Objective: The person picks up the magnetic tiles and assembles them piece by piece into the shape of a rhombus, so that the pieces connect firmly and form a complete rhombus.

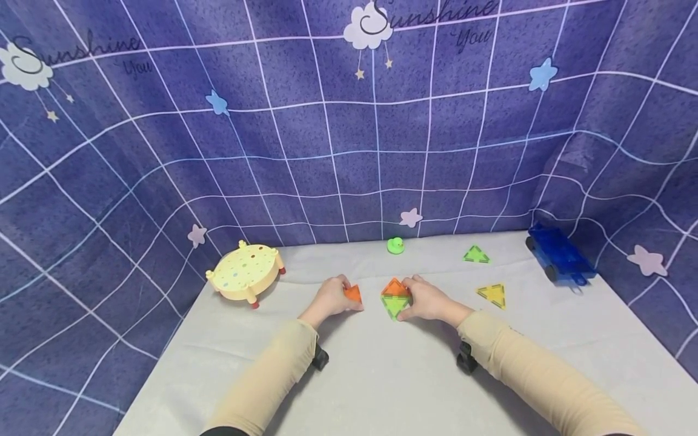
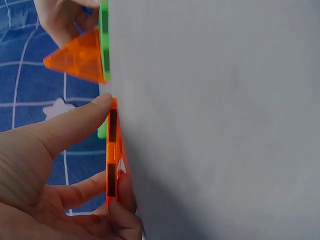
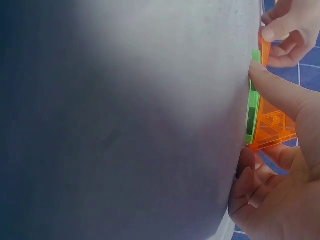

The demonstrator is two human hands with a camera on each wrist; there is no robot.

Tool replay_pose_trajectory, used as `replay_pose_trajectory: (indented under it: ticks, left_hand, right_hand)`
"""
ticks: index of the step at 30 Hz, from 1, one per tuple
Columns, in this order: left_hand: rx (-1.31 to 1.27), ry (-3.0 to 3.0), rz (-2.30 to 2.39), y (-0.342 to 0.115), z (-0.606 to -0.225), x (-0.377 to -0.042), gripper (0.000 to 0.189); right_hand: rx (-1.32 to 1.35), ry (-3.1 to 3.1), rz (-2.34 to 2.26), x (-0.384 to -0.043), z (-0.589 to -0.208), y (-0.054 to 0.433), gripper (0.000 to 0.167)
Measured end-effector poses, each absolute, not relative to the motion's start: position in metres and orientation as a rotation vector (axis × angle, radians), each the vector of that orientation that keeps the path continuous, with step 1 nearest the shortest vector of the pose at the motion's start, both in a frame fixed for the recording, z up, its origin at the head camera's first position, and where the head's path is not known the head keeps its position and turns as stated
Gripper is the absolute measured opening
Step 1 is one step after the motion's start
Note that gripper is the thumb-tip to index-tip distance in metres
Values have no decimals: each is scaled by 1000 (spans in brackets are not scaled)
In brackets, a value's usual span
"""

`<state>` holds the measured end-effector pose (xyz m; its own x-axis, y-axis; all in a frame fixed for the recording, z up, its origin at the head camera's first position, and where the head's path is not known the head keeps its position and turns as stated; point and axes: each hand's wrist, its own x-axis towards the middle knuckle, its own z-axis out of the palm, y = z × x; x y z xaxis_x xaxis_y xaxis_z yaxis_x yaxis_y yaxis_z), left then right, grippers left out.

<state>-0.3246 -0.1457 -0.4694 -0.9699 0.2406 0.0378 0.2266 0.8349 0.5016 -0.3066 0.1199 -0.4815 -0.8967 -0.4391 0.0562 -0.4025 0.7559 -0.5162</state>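
Note:
An orange triangular magnetic tile [image 1: 353, 293] is pinched between the thumb and fingers of my left hand [image 1: 329, 297]; the left wrist view shows its edge close to the tabletop. Just to the right, a green triangular tile [image 1: 395, 306] lies flat, and a second orange triangular tile [image 2: 77, 56] rises from its far edge. My right hand [image 1: 429, 301] holds this pair from the right side, its thumb at the green tile and its fingers by the orange one. A narrow gap separates the two hands' tiles.
A green toy duck [image 1: 395, 245] sits behind the tiles. Off to the right lie another green triangle [image 1: 476, 254], a yellow triangle [image 1: 493, 295] and a blue toy vehicle base [image 1: 560, 255]. A small yellow toy table [image 1: 245, 272] stands at left. Patterned blue cloth [image 1: 349, 175] closes off the back.

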Motion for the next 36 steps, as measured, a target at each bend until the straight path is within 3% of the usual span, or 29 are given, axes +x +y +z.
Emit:
replay_pose_trajectory:
  ticks: [14, 27, 36]
  left_hand:
    - [503, 2938, 891, -121, -469, -309, 51]
    - [483, 2898, 928, -110, -468, -305, 52]
    - [497, 2877, 959, -106, -472, -307, 51]
  right_hand:
    - [-717, 2887, -817, -310, -483, 119, 79]
    - [-629, 2877, -800, -308, -481, 112, 92]
    - [-635, 2889, -815, -308, -484, 107, 82]
